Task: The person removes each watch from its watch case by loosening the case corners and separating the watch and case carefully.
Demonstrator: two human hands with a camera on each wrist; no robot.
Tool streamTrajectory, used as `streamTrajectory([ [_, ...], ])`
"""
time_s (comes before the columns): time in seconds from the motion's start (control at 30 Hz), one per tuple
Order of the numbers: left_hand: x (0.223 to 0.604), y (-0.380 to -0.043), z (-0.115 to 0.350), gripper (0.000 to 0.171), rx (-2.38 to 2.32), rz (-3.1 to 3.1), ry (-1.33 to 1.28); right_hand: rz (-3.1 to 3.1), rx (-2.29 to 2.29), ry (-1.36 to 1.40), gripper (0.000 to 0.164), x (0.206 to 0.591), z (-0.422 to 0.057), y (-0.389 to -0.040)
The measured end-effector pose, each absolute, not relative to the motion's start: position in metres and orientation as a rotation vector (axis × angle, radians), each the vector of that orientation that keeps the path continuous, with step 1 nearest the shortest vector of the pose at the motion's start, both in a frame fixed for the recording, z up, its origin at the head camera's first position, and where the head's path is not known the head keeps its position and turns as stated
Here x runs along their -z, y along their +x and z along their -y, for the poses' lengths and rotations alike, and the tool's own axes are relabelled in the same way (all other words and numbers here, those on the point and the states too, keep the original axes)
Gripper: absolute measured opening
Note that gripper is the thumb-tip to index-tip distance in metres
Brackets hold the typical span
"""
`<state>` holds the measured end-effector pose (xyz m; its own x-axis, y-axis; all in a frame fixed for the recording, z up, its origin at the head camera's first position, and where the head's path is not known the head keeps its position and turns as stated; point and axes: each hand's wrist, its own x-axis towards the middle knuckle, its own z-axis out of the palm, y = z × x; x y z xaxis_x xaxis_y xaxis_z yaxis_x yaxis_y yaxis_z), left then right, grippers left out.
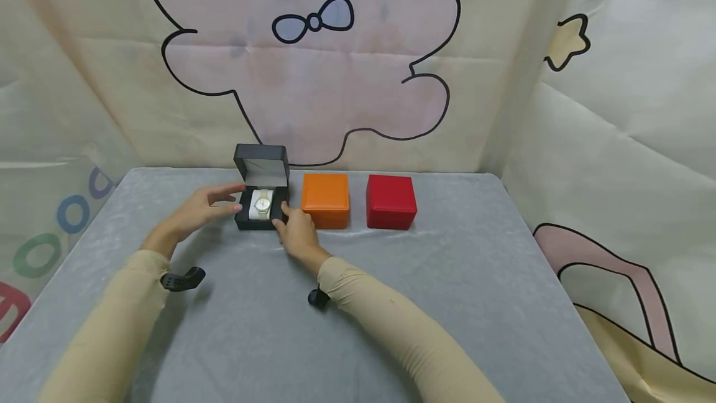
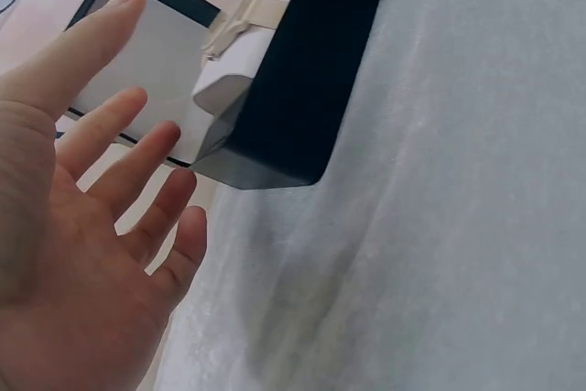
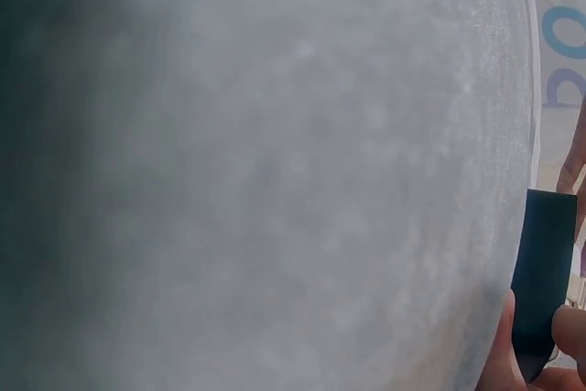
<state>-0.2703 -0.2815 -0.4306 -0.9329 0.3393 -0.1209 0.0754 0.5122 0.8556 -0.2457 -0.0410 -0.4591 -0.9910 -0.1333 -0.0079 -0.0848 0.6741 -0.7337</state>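
A black watch box (image 1: 261,225) stands with its lid raised at the back of the table. Inside it, a wristwatch (image 1: 262,204) with a pale strap is wrapped round a white cushion (image 2: 227,80). My right hand (image 1: 299,232) holds the box at its front right corner; in the right wrist view, thumb and finger lie on either side of the dark wall. To the left of the box is my left hand (image 1: 201,207), fingers extended and spread, fingertips close to its left side. The left wrist view shows that palm (image 2: 92,272) holding nothing.
An orange box (image 1: 325,201) sits shut just right of the watch box, and a red box (image 1: 391,202) stands shut beyond it. Grey cloth (image 1: 358,328) covers the table. A printed curtain (image 1: 358,98) hangs right behind the back edge.
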Motion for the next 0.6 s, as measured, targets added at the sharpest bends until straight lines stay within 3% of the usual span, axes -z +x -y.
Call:
streamTrajectory([
  [0.27, 0.443, -0.277, 0.273, 0.081, -1.28, -2.517, 0.322, -2.819, 1.225, -0.205, 0.053, 0.458, 0.04, -0.241],
  [0.6, 0.445, -0.278, 0.27, 0.084, -1.2, -2.53, 0.349, -2.817, 1.22, -0.188, 0.052, 0.453, 0.041, -0.228],
])
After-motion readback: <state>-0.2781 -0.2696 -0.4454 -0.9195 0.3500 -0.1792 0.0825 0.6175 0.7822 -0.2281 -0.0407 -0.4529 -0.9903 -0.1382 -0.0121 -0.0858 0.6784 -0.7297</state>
